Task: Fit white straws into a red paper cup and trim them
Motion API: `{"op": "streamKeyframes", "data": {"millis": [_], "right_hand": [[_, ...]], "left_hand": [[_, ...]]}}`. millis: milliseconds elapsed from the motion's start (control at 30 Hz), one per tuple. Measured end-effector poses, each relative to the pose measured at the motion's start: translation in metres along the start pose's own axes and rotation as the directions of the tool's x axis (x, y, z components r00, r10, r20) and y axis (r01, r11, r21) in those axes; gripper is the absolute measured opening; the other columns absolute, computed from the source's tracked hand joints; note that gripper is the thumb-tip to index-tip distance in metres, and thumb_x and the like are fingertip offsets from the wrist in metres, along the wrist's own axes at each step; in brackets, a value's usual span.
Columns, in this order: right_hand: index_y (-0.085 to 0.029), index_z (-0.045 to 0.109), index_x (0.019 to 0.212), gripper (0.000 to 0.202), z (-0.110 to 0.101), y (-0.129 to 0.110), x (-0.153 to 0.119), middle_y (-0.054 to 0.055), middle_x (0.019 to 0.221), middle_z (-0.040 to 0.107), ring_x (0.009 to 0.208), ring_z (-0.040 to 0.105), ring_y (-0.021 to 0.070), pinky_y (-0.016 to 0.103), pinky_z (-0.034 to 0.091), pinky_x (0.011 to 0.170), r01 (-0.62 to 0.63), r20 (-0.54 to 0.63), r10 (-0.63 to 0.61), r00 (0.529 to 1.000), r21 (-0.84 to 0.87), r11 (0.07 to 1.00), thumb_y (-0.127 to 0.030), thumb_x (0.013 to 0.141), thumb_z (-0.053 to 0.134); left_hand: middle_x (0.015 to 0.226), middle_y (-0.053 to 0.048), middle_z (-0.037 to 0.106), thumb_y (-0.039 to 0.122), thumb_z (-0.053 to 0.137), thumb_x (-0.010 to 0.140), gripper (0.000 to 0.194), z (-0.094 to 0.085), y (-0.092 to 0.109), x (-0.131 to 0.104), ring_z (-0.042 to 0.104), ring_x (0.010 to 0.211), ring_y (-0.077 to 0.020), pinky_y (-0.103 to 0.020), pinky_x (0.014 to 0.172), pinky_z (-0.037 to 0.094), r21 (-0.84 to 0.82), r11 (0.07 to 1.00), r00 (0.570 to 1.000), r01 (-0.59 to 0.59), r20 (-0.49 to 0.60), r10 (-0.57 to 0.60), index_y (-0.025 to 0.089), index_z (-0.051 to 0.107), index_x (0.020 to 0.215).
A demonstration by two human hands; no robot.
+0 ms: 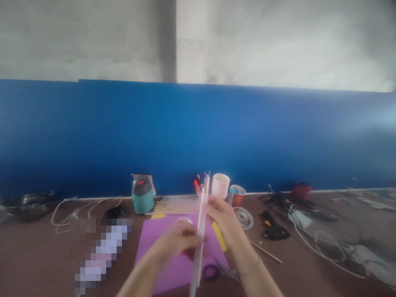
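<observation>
A small bundle of long, thin whitish sticks (201, 225) stands nearly upright in front of me; whether they are glue sticks or tubes I cannot tell. Lower down, my left hand (182, 239) pinches the bundle between thumb and fingers. My right hand (221, 212) grips the same sticks nearer their upper ends. Beneath both hands lies a purple sheet (163, 268) with yellow sheet edges (219, 237) showing under it. Scissors (213, 271) with dark handles rest on the purple sheet's right side. Partly hidden behind my left hand is a white-rimmed round cup (185, 220).
At the back stand a teal flask (143, 200), stacked white paper cups (220, 185) and a red cup (238, 196). A tape roll (243, 218), glue gun (274, 227), wooden stick (265, 251) and tangled cables (324, 251) lie rightward. A metal bowl (26, 204) sits far left.
</observation>
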State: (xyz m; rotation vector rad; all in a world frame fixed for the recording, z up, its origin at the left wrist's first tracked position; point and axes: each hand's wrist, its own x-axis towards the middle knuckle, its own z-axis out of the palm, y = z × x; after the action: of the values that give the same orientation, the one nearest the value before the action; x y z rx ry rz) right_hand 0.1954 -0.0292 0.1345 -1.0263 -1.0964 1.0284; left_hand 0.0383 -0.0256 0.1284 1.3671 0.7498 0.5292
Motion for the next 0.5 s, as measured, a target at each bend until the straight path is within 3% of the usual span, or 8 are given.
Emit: {"op": "streamKeyframes", "data": {"millis": [500], "right_hand": [[-0.016,0.064,0.078,0.024,0.0031,-0.0038,-0.0014,-0.003,0.056,0.054,0.05,0.047,0.01,0.023,0.037,0.047,0.021,-0.011,-0.022,1.0,-0.07,0.997,-0.035,0.065,0.07]], "left_hand": [[0.072,-0.012,0.072,0.054,0.059,0.072,0.05,-0.0011,-0.0059,0.0045,0.067,0.065,-0.0194,-0.026,0.057,0.045,-0.073,0.997,0.998,0.035,-0.046,-0.039,0.009,0.067,0.091]]}}
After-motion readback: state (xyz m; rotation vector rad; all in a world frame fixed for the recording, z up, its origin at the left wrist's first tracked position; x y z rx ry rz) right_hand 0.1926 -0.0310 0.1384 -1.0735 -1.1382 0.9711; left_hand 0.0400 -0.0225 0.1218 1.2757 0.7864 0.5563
